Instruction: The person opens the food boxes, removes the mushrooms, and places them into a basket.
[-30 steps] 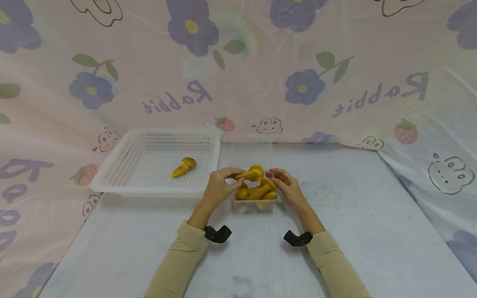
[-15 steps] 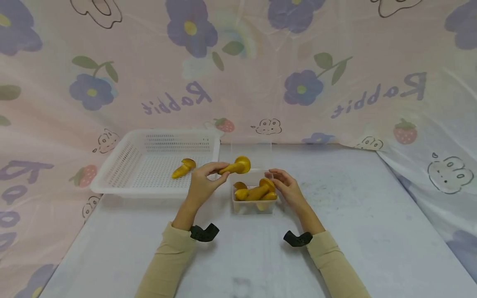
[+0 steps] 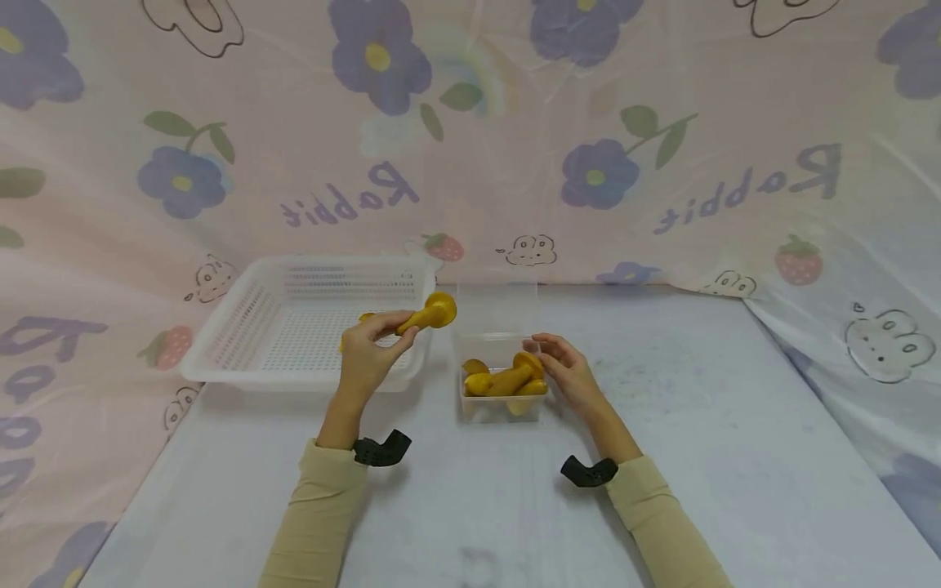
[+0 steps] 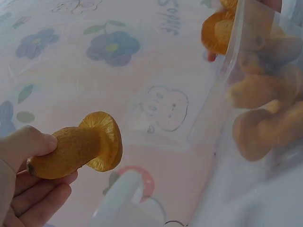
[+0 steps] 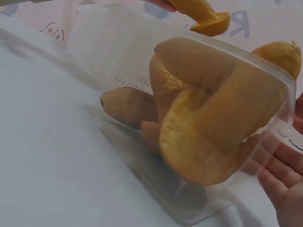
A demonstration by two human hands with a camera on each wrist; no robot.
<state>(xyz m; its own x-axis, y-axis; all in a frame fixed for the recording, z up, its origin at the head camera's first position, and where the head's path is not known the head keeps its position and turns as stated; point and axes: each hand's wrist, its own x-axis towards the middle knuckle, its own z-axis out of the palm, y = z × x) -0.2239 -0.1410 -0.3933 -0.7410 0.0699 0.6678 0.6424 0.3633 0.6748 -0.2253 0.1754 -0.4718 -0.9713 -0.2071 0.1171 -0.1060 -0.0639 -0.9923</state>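
The left hand pinches a yellow toy mushroom by its stem, cap pointing right, raised over the near right corner of a white basket. The right hand rests with curled fingers against the right side of a clear box holding more mushrooms. One mushroom lies in the basket, mostly hidden behind the left hand. Basket and box sit on a pale worktop, with the basket to the left.
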